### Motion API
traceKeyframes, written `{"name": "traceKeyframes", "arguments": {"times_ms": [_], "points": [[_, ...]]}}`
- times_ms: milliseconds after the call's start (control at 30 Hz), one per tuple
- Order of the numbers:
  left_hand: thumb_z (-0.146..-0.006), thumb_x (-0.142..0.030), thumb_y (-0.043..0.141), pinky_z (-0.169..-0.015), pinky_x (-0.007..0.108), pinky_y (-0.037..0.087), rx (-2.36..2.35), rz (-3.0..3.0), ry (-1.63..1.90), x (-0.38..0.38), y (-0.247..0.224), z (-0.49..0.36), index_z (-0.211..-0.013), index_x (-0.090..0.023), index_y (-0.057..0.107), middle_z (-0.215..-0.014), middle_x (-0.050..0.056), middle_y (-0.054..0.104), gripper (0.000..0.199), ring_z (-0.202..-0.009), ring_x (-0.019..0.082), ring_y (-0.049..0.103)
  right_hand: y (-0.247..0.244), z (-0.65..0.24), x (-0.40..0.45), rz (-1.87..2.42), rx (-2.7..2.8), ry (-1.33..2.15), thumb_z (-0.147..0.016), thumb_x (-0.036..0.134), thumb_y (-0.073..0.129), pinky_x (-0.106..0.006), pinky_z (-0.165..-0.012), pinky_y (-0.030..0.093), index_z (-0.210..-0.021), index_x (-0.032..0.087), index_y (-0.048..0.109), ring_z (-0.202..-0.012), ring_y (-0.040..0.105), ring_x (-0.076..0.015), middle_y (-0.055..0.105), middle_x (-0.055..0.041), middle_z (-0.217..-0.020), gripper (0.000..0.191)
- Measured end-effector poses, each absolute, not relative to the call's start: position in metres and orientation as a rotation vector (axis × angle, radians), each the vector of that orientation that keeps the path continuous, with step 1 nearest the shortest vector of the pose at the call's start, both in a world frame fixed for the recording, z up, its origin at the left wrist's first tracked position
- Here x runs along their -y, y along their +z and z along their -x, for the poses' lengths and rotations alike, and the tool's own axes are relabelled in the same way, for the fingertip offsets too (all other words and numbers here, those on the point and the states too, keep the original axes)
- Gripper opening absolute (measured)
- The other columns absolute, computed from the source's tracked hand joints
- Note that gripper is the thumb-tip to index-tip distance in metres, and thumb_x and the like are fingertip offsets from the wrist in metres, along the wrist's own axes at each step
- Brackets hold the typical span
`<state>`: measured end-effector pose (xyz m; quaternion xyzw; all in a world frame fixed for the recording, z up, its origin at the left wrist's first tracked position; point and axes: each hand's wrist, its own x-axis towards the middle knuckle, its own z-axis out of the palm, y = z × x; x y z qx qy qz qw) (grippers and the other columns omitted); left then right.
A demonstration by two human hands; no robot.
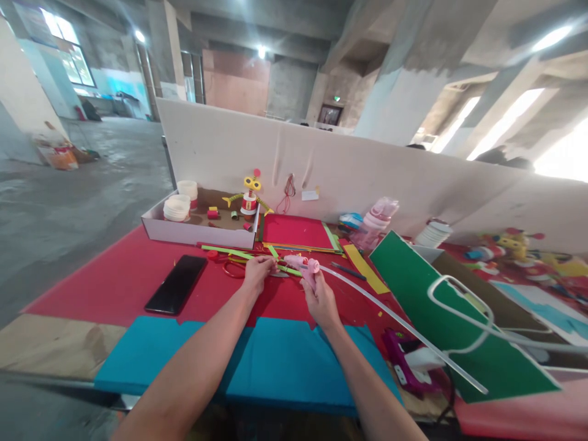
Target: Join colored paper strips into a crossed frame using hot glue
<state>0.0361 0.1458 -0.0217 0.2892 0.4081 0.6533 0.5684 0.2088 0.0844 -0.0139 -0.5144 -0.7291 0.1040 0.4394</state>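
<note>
My right hand (321,299) is wrapped round a pink glue gun (309,267), whose nozzle points left toward my other hand. A long clear glue stick (390,312) runs from the back of the gun down to the right. The fingers of my left hand (260,271) are pinched together near the nozzle, on something too small to make out. Green paper strips (229,251) lie beside and behind the fingertips. Red-handled scissors (233,268) rest on the red table cover (211,294), partly hidden by my left hand.
A black phone (177,285) lies at left. Behind it, a white box (197,233) holds cups and a yellow-headed figure (252,197). Red sheets (296,231) lie at the back centre. A green board (452,318) leans at right, near a purple device (408,361). Blue material (285,361) covers the front edge.
</note>
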Motion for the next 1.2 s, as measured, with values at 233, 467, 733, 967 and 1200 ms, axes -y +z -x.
{"name": "traceKeyframes", "arguments": {"times_ms": [233,467,733,967,1200], "points": [[-0.049,-0.023,0.076,-0.058,0.029,0.051,-0.968,-0.665,1.524,-0.1466,-0.022,-0.036,-0.057,-0.011,0.064,-0.049,0.0,0.056,0.019,-0.048,0.01,0.053,-0.0124,-0.206,-0.0829,1.294,1.853,0.267,-0.089,0.037,0.043,-0.032,-0.065,0.051,-0.129,0.012,0.044,-0.081,0.067,-0.0261,0.068,-0.0158,-0.097,0.047],[-0.05,-0.021,0.073,-0.056,0.028,0.05,-0.95,-0.668,1.53,-0.1453,-0.021,-0.0355,-0.056,-0.011,0.064,-0.05,0.001,0.056,0.014,-0.048,0.011,0.052,-0.0133,-0.2064,-0.0859,1.311,1.808,0.212,-0.089,0.037,0.044,-0.031,-0.062,0.05,-0.126,0.012,0.047,-0.075,0.067,-0.0253,0.069,-0.0149,-0.093,0.044],[-0.051,-0.02,0.073,-0.057,0.03,0.051,-0.959,-0.665,1.53,-0.1475,-0.0226,-0.0355,-0.056,-0.01,0.063,-0.049,0.001,0.056,0.015,-0.047,0.011,0.053,-0.0159,-0.2041,-0.0877,1.316,1.844,0.217,-0.089,0.038,0.044,-0.031,-0.063,0.05,-0.126,0.012,0.047,-0.076,0.067,-0.0261,0.069,-0.0152,-0.091,0.045],[-0.05,-0.021,0.073,-0.056,0.029,0.05,-0.956,-0.662,1.538,-0.1473,-0.023,-0.0354,-0.056,-0.011,0.064,-0.048,0.001,0.056,0.015,-0.048,0.01,0.052,-0.017,-0.2061,-0.0888,1.313,1.812,0.251,-0.09,0.037,0.043,-0.031,-0.065,0.05,-0.126,0.011,0.046,-0.079,0.067,-0.0264,0.068,-0.0165,-0.096,0.045],[-0.047,-0.023,0.075,-0.056,0.029,0.051,-0.965,-0.68,1.528,-0.1473,-0.0225,-0.0352,-0.057,-0.01,0.063,-0.048,0.0,0.056,0.02,-0.047,0.01,0.053,-0.0143,-0.2043,-0.0855,1.323,1.841,0.279,-0.089,0.038,0.043,-0.032,-0.069,0.05,-0.127,0.011,0.045,-0.084,0.067,-0.027,0.068,-0.0168,-0.098,0.046]]}}
